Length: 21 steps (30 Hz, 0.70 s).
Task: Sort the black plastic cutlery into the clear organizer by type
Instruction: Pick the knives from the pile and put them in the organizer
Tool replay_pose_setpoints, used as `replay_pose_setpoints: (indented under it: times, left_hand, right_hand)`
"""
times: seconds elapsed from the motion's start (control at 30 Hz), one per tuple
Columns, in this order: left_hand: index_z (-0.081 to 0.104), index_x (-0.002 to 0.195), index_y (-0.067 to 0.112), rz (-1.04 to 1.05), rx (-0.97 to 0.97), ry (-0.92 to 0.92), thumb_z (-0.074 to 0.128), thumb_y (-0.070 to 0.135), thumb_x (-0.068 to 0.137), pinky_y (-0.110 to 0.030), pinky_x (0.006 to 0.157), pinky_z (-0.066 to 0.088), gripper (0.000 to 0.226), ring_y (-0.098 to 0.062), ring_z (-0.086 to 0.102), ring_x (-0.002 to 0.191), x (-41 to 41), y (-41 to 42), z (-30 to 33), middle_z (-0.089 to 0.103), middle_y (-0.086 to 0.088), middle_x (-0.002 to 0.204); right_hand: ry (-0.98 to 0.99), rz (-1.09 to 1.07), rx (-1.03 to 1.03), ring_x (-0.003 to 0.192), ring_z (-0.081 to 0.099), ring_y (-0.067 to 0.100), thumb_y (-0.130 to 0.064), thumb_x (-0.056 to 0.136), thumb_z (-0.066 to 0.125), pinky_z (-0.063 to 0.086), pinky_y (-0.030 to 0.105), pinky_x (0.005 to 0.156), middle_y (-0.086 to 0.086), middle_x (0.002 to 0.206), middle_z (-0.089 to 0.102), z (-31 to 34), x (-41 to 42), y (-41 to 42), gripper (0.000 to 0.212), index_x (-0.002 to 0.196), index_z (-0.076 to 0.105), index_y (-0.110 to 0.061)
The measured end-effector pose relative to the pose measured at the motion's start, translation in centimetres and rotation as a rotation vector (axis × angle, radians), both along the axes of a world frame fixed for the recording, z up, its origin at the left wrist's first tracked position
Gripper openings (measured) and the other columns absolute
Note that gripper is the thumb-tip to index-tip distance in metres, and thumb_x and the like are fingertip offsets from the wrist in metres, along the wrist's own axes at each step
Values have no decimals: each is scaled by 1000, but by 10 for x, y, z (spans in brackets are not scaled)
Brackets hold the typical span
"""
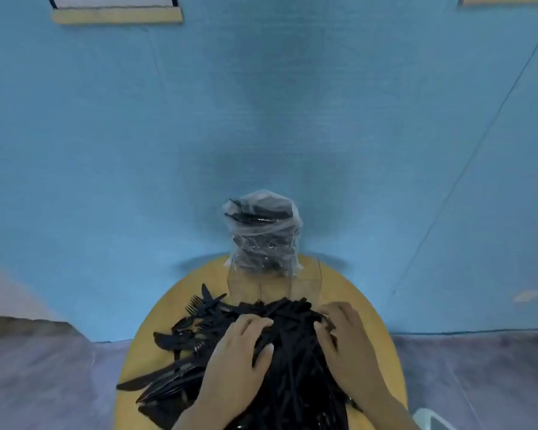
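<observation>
A big heap of black plastic cutlery [292,352] covers the near part of a round wooden table [364,308]. Forks and knives spill out to the left [196,308]. My left hand [239,355] lies on the heap's left side with its fingers curled into the pieces. My right hand [345,339] lies on the right side, fingers also curled into the pile. Behind the heap stands the clear organizer [274,285], its front compartments showing no cutlery. A clear plastic bag of black cutlery [263,234] stands at its back.
The table sits against a blue wall [261,103]. Grey floor [38,383] lies to both sides of it. A white object [432,418] shows at the lower right corner. Bare table wood remains at the far left and right rims.
</observation>
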<state>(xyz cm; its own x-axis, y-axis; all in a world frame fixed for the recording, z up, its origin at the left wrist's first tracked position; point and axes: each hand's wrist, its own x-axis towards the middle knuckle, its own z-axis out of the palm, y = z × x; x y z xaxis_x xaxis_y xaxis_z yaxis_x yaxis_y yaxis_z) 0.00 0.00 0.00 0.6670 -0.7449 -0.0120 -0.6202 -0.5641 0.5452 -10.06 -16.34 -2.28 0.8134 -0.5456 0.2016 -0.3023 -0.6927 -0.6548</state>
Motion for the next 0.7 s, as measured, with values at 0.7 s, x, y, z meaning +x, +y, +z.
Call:
replay_pose_setpoints:
  times: [0.7]
  left_hand:
    - [46,132,29,33,-140,-256,56,34,92,-20,94,32,42,-7,40,122,27,4,-150,43,12,131]
  right_hand:
    - [151,16,-104,112,46,14,-40,90,60,35,18,80,-2,121,41,-129,22,38,47,125,40,-15]
